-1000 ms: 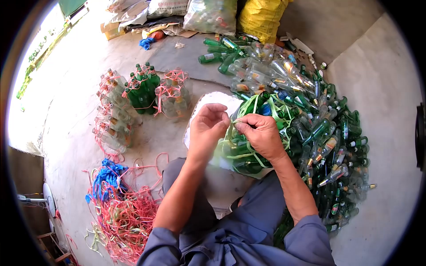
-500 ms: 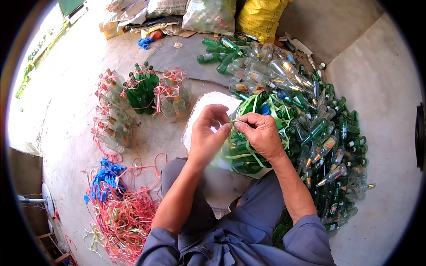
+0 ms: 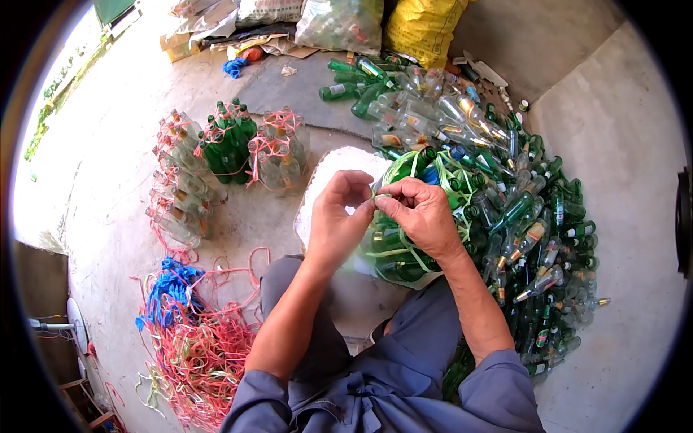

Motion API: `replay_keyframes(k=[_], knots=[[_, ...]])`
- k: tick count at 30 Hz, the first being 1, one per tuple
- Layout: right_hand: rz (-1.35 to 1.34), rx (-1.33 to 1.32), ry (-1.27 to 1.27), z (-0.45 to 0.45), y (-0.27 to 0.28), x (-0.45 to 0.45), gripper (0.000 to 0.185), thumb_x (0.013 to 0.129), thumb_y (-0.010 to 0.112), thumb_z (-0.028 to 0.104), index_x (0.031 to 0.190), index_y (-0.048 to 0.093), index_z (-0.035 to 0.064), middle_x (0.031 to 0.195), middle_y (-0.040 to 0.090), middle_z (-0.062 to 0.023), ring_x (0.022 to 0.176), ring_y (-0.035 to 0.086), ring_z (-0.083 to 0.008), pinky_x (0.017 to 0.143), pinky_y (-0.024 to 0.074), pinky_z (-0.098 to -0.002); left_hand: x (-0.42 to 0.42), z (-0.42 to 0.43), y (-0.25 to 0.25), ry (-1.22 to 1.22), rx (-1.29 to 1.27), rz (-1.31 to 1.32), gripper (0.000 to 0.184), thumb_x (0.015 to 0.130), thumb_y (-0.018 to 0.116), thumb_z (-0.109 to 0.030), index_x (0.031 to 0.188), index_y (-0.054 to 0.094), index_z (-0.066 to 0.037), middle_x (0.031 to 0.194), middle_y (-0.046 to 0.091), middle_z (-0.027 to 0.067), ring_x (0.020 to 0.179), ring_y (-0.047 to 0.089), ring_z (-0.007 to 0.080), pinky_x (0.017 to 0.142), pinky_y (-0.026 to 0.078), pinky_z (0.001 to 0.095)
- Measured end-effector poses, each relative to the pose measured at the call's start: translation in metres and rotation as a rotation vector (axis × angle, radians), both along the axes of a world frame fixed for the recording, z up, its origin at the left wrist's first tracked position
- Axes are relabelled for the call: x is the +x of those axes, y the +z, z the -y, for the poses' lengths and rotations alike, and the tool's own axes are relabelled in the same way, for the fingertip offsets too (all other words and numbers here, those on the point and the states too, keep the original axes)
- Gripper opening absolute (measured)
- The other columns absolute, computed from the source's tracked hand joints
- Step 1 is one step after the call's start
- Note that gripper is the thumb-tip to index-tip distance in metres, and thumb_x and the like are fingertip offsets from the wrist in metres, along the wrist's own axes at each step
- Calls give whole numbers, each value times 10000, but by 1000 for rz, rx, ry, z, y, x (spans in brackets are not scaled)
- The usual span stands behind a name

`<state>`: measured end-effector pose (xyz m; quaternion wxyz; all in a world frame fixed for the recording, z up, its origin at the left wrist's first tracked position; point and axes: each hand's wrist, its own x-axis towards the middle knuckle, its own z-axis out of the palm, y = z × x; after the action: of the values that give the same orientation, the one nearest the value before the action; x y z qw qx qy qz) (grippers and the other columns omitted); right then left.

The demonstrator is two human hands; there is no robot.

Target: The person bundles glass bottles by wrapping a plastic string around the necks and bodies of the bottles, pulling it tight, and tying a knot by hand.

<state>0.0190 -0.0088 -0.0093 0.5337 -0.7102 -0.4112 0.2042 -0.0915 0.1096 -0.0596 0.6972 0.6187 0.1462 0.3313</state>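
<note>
My left hand and my right hand meet in front of me, thumbs and forefingers pinched close together. Between the fingertips is a bit of thin green plastic string; whether it is knotted there I cannot tell. Just beyond and under my right hand, green glass bottles lie wrapped in light green string. A white foam slab lies beneath the bottles, partly hidden by my left hand.
Loose bottles are heaped on the right. Bundles of bottles tied with pink string stand at the left. Tangled pink string and a blue bundle of strips lie at lower left. A yellow sack stands at the back.
The fingertips of both hands have drawn slightly closer together around the green string. The bottles and string heaps stay where they were.
</note>
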Motion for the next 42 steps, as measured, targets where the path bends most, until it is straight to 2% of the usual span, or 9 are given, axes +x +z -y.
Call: replay_keyframes(k=[2,5,8,17,20,23,26,35,42], knots=[[-20,18,1,0,-4,2,108,859,747,45,943,730,-21,809,633,10,704,515,-55,638,424,-221,1,1,-1,-23,-40,19,288,842,676,48,1108,581,-3,867,586,1,792,579,80,746,521,247],[-28,44,3,1,-5,3,94,861,743,34,939,730,-17,808,638,15,708,520,-51,638,426,-221,-1,3,9,-110,-238,96,274,857,662,62,1110,568,10,863,597,18,739,595,93,693,543,255],[-102,30,5,1,-4,2,72,866,736,28,927,732,-9,796,645,21,708,526,-51,644,430,-224,-1,-1,6,-142,-285,100,282,855,647,83,1115,560,14,866,607,30,713,604,95,674,542,254],[-41,-2,-1,2,-5,4,63,883,730,58,901,720,-2,774,641,37,692,507,-33,632,417,-214,2,3,6,-105,-228,13,242,850,634,90,1065,567,2,858,606,36,694,601,94,599,529,247],[-73,-7,3,3,-4,4,60,888,722,57,893,716,-3,778,643,31,695,508,-34,634,417,-213,0,0,12,-165,-314,-13,231,837,645,75,1042,567,3,856,612,48,650,599,120,566,517,256],[-98,15,20,4,-6,6,54,893,714,51,890,714,-3,783,645,29,697,510,-33,637,418,-208,1,-8,4,-261,-511,57,230,821,662,48,1026,566,5,865,622,64,606,590,144,536,498,257],[-116,17,36,3,-4,5,52,898,706,48,889,713,-3,783,646,29,696,511,-32,637,418,-205,2,-12,-2,-321,-639,82,243,809,672,33,1026,567,5,878,629,74,625,591,150,520,484,254],[-89,-10,19,2,-5,4,58,909,690,43,888,706,-8,767,622,44,680,489,-26,612,408,-211,1,-3,7,-156,-277,-3,242,820,669,14,1038,567,-11,879,607,31,724,586,104,668,508,237],[-79,14,25,1,-6,3,69,916,679,48,905,705,-15,762,622,35,687,497,-36,622,419,-219,1,-1,8,-151,-258,-41,152,827,638,47,967,596,5,838,618,27,714,600,101,664,515,242]])
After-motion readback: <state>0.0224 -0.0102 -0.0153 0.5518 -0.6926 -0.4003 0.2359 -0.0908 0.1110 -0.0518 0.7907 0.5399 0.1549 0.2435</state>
